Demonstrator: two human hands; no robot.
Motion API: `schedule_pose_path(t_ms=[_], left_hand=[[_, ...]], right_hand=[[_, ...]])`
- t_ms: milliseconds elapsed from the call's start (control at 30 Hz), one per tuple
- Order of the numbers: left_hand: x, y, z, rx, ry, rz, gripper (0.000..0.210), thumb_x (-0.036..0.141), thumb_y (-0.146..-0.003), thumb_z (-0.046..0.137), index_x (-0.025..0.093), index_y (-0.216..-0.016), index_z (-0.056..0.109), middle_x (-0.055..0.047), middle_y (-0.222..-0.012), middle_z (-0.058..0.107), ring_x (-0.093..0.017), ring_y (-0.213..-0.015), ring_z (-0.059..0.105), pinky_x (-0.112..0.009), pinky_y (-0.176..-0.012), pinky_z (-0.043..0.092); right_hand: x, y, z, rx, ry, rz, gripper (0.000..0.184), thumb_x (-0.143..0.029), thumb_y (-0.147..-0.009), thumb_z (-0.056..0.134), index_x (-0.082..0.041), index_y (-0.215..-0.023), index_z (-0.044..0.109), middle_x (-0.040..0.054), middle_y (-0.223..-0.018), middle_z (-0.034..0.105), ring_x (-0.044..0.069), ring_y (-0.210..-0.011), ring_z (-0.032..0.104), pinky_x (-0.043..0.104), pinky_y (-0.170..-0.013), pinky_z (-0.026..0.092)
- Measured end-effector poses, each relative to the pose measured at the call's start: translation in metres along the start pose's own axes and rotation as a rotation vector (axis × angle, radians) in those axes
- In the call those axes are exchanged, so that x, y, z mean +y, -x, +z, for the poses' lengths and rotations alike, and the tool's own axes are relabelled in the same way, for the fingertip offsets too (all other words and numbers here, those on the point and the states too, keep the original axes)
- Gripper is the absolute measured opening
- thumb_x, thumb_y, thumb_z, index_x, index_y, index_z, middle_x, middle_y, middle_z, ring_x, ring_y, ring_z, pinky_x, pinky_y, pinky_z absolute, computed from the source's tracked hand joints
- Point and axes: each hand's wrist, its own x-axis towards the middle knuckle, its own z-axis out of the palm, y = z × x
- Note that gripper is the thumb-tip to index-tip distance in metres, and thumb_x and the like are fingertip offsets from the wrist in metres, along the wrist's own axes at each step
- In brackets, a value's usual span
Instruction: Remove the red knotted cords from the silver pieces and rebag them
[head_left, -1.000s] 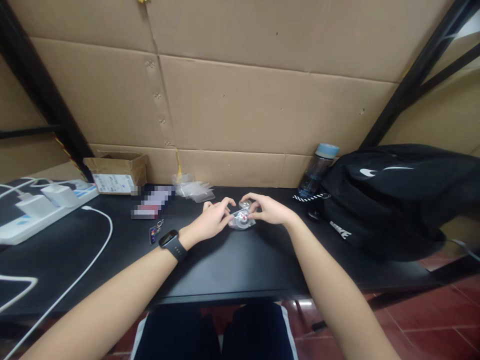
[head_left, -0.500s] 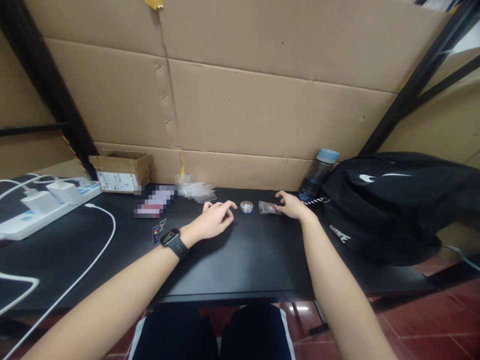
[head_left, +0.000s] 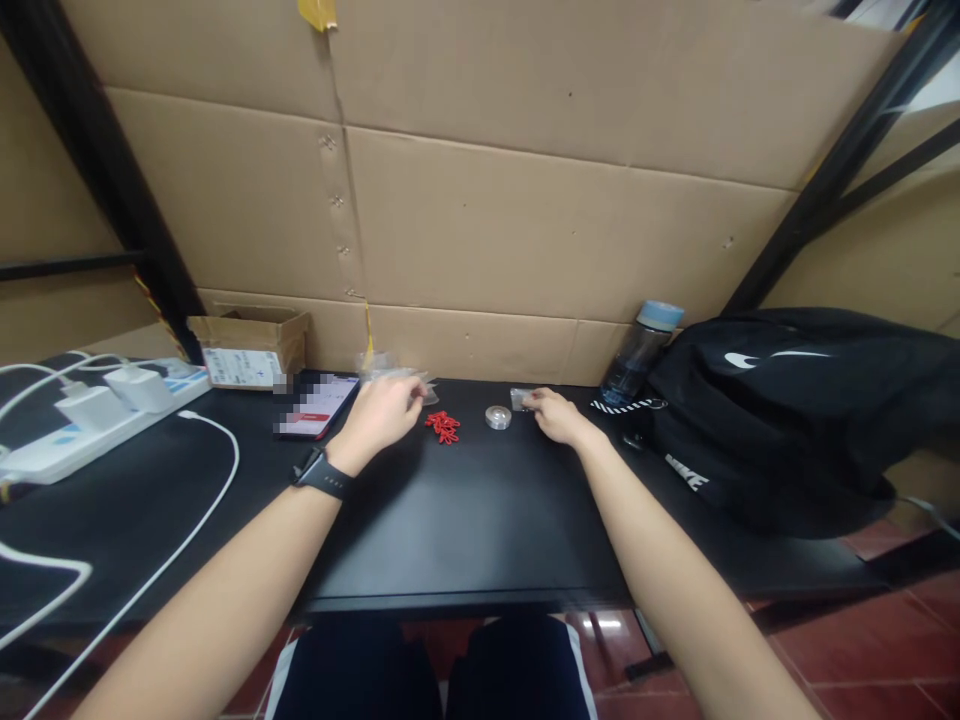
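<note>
My left hand (head_left: 384,412), with a dark watch on the wrist, is in front of the clear plastic bags (head_left: 379,366) at the back of the table. Its fingers are curled, and whatever they may hold is hidden. To its right lies a loose pile of small red clip-like loops (head_left: 442,427). A round, clear roll of tape (head_left: 497,417) lies between the pile and my right hand (head_left: 555,415). The fingers of my right hand are closed on the near edge of a small clear plastic bag (head_left: 519,399).
At the left are a phone (head_left: 319,405), an open cardboard box (head_left: 251,350) and a white power strip (head_left: 105,425) with cables. At the right stand a water bottle (head_left: 641,352) and a black backpack (head_left: 772,420). Cardboard (head_left: 525,220) walls off the back.
My left hand has moved left, from beside the tape roll to the plastic bags, uncovering the red pile. My right hand has shifted left with the small bag, its fingers closer together.
</note>
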Motion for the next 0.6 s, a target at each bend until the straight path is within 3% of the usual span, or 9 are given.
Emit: schedule_pose_path(t_ms=[100, 200, 367, 600], left_hand=[[-0.001, 0.001, 0.006, -0.025, -0.019, -0.003, 0.018, 0.023, -0.090, 0.053, 0.023, -0.095, 0.070, -0.008, -0.097, 0.074, -0.030, -0.096, 0.067, -0.041, -0.084, 0.047], [0.000, 0.002, 0.015, -0.127, 0.037, 0.086, 0.022, 0.015, -0.086, 0.054, 0.024, -0.098, 0.071, -0.007, -0.100, 0.074, -0.028, -0.097, 0.067, -0.040, -0.086, 0.049], [0.005, 0.006, 0.023, -0.183, 0.076, 0.152, 0.030, 0.007, -0.083, 0.055, 0.024, -0.103, 0.067, -0.006, -0.106, 0.070, -0.025, -0.099, 0.066, -0.036, -0.088, 0.049], [0.007, 0.005, 0.019, -0.207, 0.119, 0.224, 0.020, 0.010, -0.088, 0.057, 0.024, -0.098, 0.066, -0.005, -0.101, 0.065, -0.023, -0.097, 0.061, -0.035, -0.086, 0.047]], right_hand=[[-0.019, -0.012, 0.008, -0.020, -0.120, -0.007, 0.046, -0.049, -0.104, 0.031, -0.036, -0.141, 0.056, 0.0083, -0.160, 0.037, 0.037, -0.143, 0.037, 0.066, -0.107, 0.035], [-0.037, -0.024, 0.011, -0.048, -0.170, -0.022, 0.058, -0.064, -0.101, 0.020, -0.041, -0.141, 0.055, 0.0066, -0.164, 0.030, 0.042, -0.146, 0.029, 0.075, -0.105, 0.026], [-0.054, -0.045, 0.011, -0.024, -0.174, -0.086, 0.061, -0.066, -0.100, 0.020, -0.038, -0.135, 0.062, 0.0075, -0.159, 0.038, 0.043, -0.139, 0.036, 0.072, -0.104, 0.030], [-0.065, -0.061, 0.011, -0.029, -0.158, -0.133, 0.058, -0.063, -0.101, 0.025, -0.036, -0.138, 0.059, 0.0102, -0.157, 0.040, 0.043, -0.138, 0.037, 0.068, -0.104, 0.032]])
